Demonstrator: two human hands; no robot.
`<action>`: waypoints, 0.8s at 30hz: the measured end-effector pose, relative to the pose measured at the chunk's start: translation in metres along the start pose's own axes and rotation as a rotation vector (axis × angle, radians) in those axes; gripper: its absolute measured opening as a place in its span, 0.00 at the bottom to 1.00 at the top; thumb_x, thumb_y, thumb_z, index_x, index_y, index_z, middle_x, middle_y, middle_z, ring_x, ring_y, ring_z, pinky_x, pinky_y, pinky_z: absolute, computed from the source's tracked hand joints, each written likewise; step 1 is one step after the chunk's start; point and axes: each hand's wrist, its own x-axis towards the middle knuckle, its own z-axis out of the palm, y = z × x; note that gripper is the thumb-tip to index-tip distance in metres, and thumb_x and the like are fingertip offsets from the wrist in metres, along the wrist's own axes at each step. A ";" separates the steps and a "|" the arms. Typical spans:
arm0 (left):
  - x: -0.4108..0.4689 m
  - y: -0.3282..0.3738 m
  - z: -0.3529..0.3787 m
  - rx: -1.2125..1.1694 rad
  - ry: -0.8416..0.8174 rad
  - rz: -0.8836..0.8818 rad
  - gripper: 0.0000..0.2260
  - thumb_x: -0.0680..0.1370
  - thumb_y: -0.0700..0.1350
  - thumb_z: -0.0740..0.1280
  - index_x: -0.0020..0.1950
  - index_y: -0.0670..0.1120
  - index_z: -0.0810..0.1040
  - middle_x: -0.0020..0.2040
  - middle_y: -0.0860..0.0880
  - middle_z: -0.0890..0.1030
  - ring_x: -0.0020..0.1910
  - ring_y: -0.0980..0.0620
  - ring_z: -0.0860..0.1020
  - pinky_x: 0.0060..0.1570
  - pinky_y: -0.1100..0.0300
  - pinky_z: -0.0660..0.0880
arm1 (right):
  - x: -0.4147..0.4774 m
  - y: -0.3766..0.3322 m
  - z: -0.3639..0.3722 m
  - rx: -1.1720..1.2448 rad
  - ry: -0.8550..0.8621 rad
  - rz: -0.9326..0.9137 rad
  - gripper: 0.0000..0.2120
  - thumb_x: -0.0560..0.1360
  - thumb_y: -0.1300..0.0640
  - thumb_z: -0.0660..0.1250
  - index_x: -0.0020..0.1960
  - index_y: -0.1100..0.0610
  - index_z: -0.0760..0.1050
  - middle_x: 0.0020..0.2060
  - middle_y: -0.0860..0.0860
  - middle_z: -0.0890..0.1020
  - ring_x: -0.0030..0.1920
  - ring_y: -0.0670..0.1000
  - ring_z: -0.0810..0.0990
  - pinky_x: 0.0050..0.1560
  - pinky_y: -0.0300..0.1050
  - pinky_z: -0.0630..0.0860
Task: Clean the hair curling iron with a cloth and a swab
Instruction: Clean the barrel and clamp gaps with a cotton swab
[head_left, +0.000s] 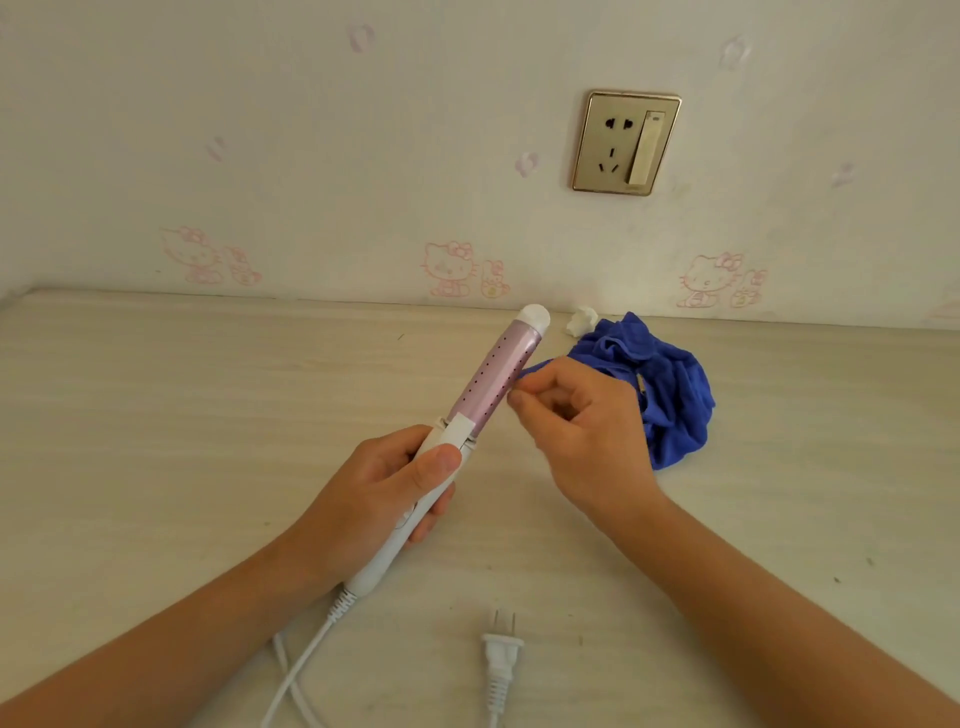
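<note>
The curling iron (457, 421) is up off the table (208, 415), held in my left hand (387, 486), its pink barrel slanting away from me and to the right, with the white cap at the far tip. Rows of small dark dots run along the barrel. My left grip is wrapped around the white handle, thumb laid on top just below the clamp hinge, fingers curled underneath. From the handle's near end the white cord (306, 654) drops to the table and runs off the bottom edge of the view.

My right hand (582, 421) is just beside the barrel's lower right side. Its grip is pressed together, thumb and forefinger pinching something small at the barrel's edge. What it pinches is too small to make out; a thin strip of blue shows right above the fingertips, and I cannot tell whether it belongs to the cloth.

The blue cloth (670, 384) lies crumpled on the table behind and to the right of my right hand. A small white wad (581, 321) sits at the cloth's far left edge, near the wall. The plug (501, 654) lies on the table close to me, prongs pointing away, between my forearms. On the wall above is a gold-framed socket (626, 143), and pink cartoon cat prints line the wallpaper (311, 156).
</note>
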 end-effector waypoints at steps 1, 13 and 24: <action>0.000 0.000 -0.001 -0.017 0.006 -0.002 0.26 0.75 0.63 0.68 0.55 0.40 0.80 0.34 0.46 0.78 0.27 0.48 0.72 0.27 0.59 0.70 | -0.008 -0.002 0.006 -0.006 -0.058 -0.020 0.06 0.78 0.62 0.72 0.42 0.55 0.81 0.23 0.49 0.74 0.24 0.43 0.66 0.29 0.36 0.65; -0.001 0.000 0.001 0.004 -0.014 -0.004 0.27 0.75 0.63 0.68 0.54 0.38 0.79 0.34 0.45 0.78 0.27 0.48 0.72 0.27 0.59 0.70 | 0.002 -0.006 -0.010 0.052 0.073 0.045 0.08 0.77 0.62 0.73 0.41 0.53 0.82 0.25 0.55 0.76 0.26 0.47 0.68 0.29 0.40 0.66; 0.001 -0.001 0.000 -0.036 -0.034 -0.018 0.25 0.76 0.62 0.68 0.56 0.40 0.81 0.35 0.45 0.79 0.28 0.48 0.73 0.28 0.59 0.71 | 0.007 -0.006 -0.015 0.039 0.108 0.040 0.08 0.77 0.62 0.73 0.42 0.53 0.83 0.24 0.53 0.76 0.25 0.44 0.67 0.28 0.35 0.66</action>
